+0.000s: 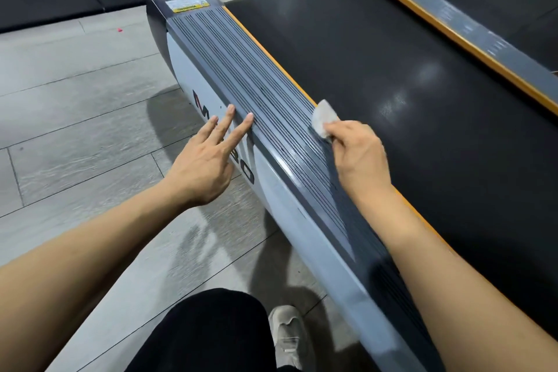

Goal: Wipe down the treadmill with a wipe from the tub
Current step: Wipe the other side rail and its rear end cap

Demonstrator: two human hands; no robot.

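Note:
The treadmill's grey ribbed side rail (247, 69) runs from the far left toward me, edged in orange beside the black belt (392, 75). My right hand (359, 157) pinches a small white wipe (324, 117) and presses it on the rail's inner edge next to the orange strip. My left hand (208, 157) is spread open, its fingertips touching the rail's outer edge above the pale side panel (271, 190). The wipe tub is not in view.
Grey plank floor (75, 118) lies to the left. My knee in black trousers (211, 332) and a pale shoe (287, 338) are at the bottom. The far side rail (471, 30) runs on the right. Black mats and dark equipment lie beyond.

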